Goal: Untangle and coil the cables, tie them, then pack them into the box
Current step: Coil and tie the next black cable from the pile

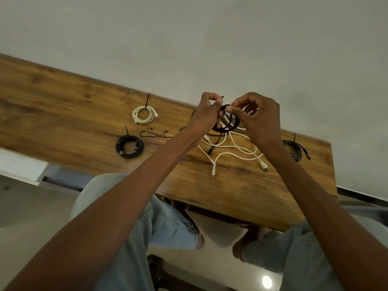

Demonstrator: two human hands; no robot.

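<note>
Coil [227, 120] of black cable hangs above the far edge of the table [63, 106], held between both hands. The left hand [206, 114] is curled around the coil's left side, thumb and forefinger pinching a thin black tie whose end [222, 97] pokes out past the knuckles. The right hand [257, 117] pinches the coil's upper rim between thumb and forefinger, its other fingers bent loosely behind. Under the hands lies a loose white cable [237, 148], its loops sprawling across the wood toward the near edge, with one plug [265, 166] lying to the right and another end [213, 172] pointing at the near edge. A dark cable end [210, 151] lies among the white loops; whether it belongs to the held coil cannot be told. To the left, a tied white coil [144, 115] rests near the wall, a black tie tail standing up from it. Nearer the camera sits a tied black coil [129, 146]. Between these two and the left forearm lie spare black ties [154, 134], scattered on the wood. At the table's right end another dark coil [295, 150] lies just beside the right wrist. The table runs along a pale wall [231, 49]. Below the table edge the person's knees in light jeans [168, 223] show.
</note>
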